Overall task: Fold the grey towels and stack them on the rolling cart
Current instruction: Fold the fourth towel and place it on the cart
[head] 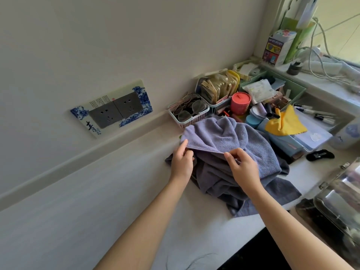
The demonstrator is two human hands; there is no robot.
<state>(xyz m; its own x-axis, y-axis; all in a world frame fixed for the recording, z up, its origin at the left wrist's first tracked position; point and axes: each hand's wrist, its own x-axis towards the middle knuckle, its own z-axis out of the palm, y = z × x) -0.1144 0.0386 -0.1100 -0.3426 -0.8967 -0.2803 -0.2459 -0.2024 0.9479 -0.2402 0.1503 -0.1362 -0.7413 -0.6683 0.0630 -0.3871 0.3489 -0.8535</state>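
the step in hand looks like the very start of a fold: picking one towel's edge out of the heap so it can be spread, the grey towels (229,162) lie in a crumpled pile on the white counter (97,191), pushed up against a small basket of glasses (188,112) and a clutter of toiletries near the corner, with part of the pile trailing toward the counter's front edge, the left hand (182,162) pinches the hem of the topmost, lighter towel near its left corner, thumb on top and fingers curled underneath, while the right hand (243,166) pinches the same hem further along, thumb and forefinger closed on the folded edge, nothing is folded yet, and no rolling cart can be picked out in this view, so the task seems barely begun, how many towels make up the pile cannot be told, since the layers are tangled, the next move, as i judge it, calls for lifting this hem clear of the darker cloth beneath, sliding the hands apart to find both corners, and carrying the towel to the bare stretch of counter on the left to lay it flat, the risk is that the lower towels drag along or the cloth catches the basket behind
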